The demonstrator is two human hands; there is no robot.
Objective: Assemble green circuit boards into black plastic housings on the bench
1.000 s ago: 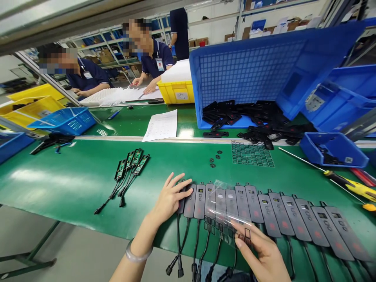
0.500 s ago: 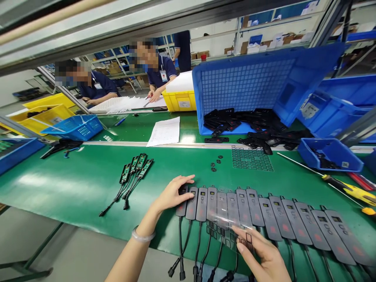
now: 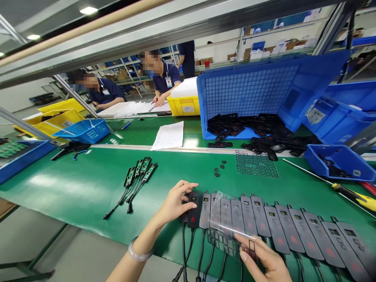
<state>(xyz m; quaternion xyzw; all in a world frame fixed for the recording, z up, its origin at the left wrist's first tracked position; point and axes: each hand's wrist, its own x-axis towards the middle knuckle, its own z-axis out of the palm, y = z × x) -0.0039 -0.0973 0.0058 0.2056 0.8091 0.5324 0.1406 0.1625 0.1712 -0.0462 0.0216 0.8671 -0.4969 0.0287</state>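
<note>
A row of grey controllers (image 3: 245,213) with small displays and black cables lies along the green bench's front edge. Near the row's left end, my left hand (image 3: 177,201) grips the sides of a darker controller (image 3: 193,211) between thumb and fingers. My right hand (image 3: 261,254) pinches a clear plastic sheet (image 3: 225,231) with black square outlines, above the middle of the row. Another sheet of square outlines (image 3: 257,165) lies beyond the row, beside several small black round parts (image 3: 222,167).
Circuit boards with cables (image 3: 141,171) lie left of centre. A large blue bin (image 3: 243,90) spills black covers at the back. A screwdriver (image 3: 337,186) and small blue bin (image 3: 339,162) are at right. Paper (image 3: 169,135) lies mid-bench. Two people (image 3: 166,78) (image 3: 107,92) work across.
My left hand now holds the second controller, which looks darker and slightly raised. The view has shifted, so the bench contents appear a little lower and further right.
</note>
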